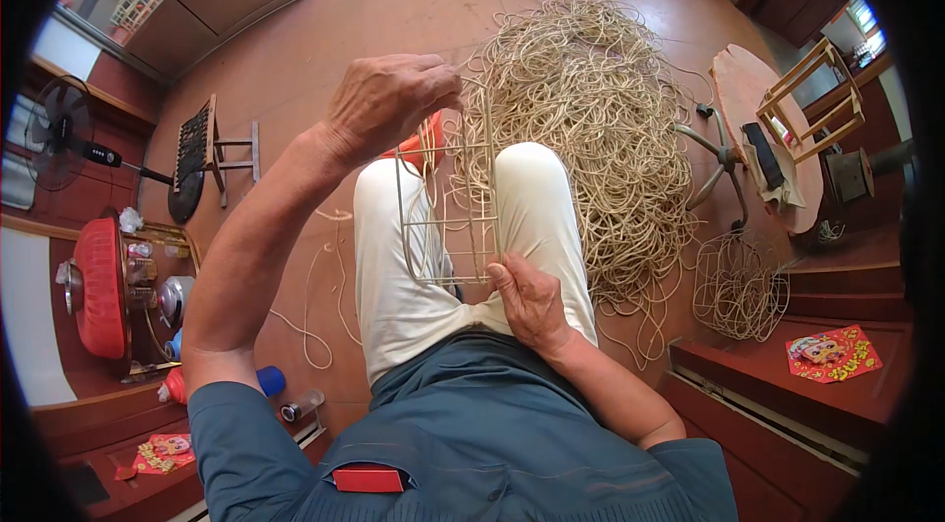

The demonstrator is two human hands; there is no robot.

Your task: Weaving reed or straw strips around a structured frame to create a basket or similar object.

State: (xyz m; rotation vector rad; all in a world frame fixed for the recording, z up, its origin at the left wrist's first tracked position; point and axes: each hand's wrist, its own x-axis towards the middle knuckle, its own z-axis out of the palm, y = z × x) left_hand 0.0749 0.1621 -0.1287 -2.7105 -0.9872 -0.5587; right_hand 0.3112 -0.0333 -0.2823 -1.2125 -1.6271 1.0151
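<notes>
Matt pale rattan frame (448, 207) and tangled cane strands (600, 119) over a glossy reddish wooden floor (325, 50)

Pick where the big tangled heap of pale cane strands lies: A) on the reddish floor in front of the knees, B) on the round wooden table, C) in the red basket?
A: the big tangled heap of pale cane strands spreads over the reddish floor beyond the person's knees, apart from the round wooden table.

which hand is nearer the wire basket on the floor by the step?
Right. The right hand grips the cane frame's lower edge on the lap, on the wire basket's side. The left hand pinches a strand at the frame's top, farther away.
</notes>
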